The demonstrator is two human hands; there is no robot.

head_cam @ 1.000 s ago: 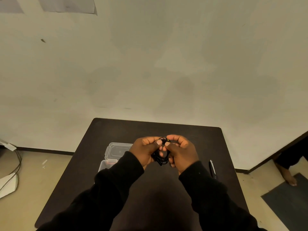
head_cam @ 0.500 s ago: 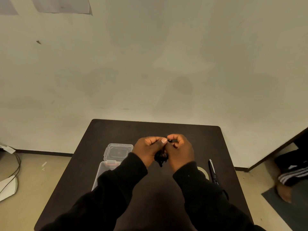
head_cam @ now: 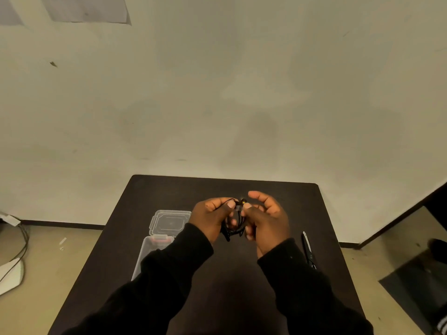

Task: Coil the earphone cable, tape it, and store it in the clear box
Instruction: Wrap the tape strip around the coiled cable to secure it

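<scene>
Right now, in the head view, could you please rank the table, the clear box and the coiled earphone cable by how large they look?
1. table
2. clear box, open, partly hidden by a sleeve
3. earphone cable, held between both hands

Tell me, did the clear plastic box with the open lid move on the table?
No. The clear plastic box is in the same spot near the left edge of the dark square table, as before.

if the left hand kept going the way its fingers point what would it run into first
Probably the right hand: the left hand points right, its thumb nearly meeting the right thumb over the earphone cable bunched between them. Depth is unclear.
</scene>
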